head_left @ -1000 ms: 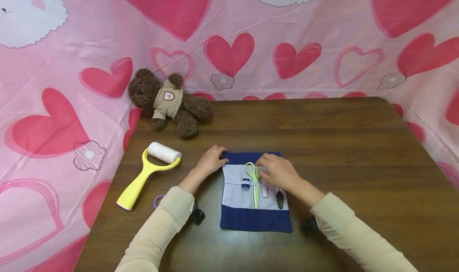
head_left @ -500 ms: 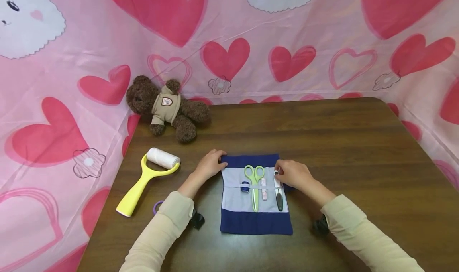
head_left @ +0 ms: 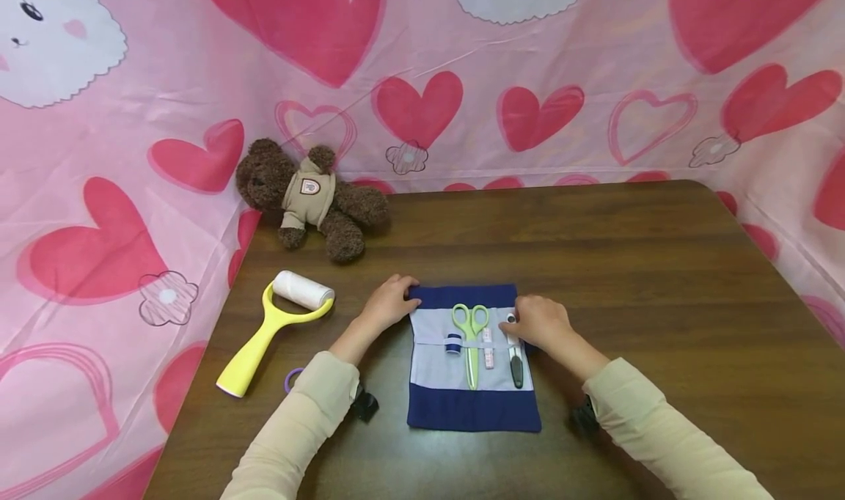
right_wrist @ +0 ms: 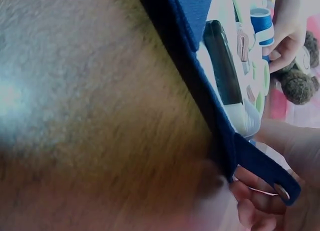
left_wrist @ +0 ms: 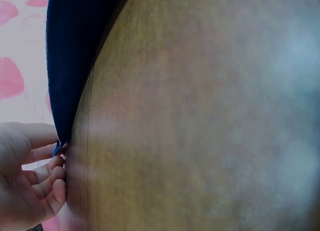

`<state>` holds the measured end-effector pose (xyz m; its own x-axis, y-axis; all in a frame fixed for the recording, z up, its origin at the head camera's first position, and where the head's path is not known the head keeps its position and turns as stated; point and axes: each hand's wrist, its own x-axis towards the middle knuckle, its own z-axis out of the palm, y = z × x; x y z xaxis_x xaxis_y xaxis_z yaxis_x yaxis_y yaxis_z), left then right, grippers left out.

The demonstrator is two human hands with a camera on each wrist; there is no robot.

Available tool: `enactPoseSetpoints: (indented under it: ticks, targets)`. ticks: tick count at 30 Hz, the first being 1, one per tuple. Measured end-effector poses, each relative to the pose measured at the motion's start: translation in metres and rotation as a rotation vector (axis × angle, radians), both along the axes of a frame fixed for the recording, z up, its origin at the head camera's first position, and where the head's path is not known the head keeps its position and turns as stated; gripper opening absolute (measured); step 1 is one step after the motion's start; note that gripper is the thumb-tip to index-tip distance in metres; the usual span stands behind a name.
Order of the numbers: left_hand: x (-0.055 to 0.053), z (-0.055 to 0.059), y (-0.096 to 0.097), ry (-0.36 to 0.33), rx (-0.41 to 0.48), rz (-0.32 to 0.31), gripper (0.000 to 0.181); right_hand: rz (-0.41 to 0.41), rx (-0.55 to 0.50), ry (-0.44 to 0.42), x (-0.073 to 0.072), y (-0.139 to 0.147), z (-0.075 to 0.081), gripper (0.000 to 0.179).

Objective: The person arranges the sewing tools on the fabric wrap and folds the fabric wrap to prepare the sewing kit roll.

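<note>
A blue and grey fabric sewing roll (head_left: 472,410) lies unfolded on the table. A band across it holds a blue thread spool (head_left: 452,343), green-handled scissors (head_left: 472,339), a pink-and-white measuring tape (head_left: 488,350) and a tool with a dark handle (head_left: 516,372) and pale upper part. My left hand (head_left: 389,302) pinches the roll's far left corner between thumb and finger. My right hand (head_left: 544,324) grips the right edge near the far corner, thumb over the tool's upper end. In the right wrist view, the blue strap (right_wrist: 262,163) with a metal snap crosses this hand.
A yellow-handled lint roller (head_left: 267,331) lies left of my left arm. A brown teddy bear (head_left: 310,192) in a beige top lies at the far left table edge. A purple ring (head_left: 292,379) shows partly beside my left sleeve. A pink heart-printed cloth hangs behind the table.
My right hand has moved right, from above the scissors to the roll's right edge, uncovering the scissors and tape. My left hand keeps its place at the far left corner.
</note>
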<state>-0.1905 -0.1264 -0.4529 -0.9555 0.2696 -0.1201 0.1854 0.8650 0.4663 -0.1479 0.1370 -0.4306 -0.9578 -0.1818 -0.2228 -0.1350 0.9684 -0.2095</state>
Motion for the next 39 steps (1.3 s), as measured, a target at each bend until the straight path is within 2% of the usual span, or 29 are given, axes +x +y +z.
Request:
enactPoseSetpoints:
  ticks: [7,11,14,20,26,30,34,39]
  targets:
    - [0.001,-0.001,0.002,0.004,-0.006,-0.001,0.034,-0.036,-0.006,-0.002,-0.001,-0.004,-0.003,0.030]
    - [0.002,-0.002,0.002,0.009,-0.003,-0.010,0.034,-0.051,-0.056,0.057,0.002,-0.005,-0.009,0.034]
    - [0.002,-0.002,0.001,0.010,-0.001,-0.013,0.034,-0.042,-0.085,0.112,0.004,-0.005,-0.011,0.028]
    - [0.001,-0.002,-0.001,0.023,-0.005,-0.016,0.034,-0.045,-0.080,0.149,0.001,-0.007,-0.007,0.024]
    - [0.001,0.000,0.000,0.014,-0.003,-0.008,0.035,-0.103,-0.086,0.145,-0.009,-0.008,0.001,0.028]
    - [0.002,0.000,0.001,0.020,-0.007,-0.013,0.035,-0.166,-0.164,0.113,-0.016,-0.004,0.005,0.027]
    - [0.002,0.000,0.001,0.022,-0.005,-0.018,0.035,-0.225,-0.306,0.123,-0.023,0.005,0.009,0.027]
    - [0.002,0.001,0.000,0.024,-0.006,-0.016,0.035,-0.204,-0.505,0.173,-0.032,0.015,0.015,0.028]
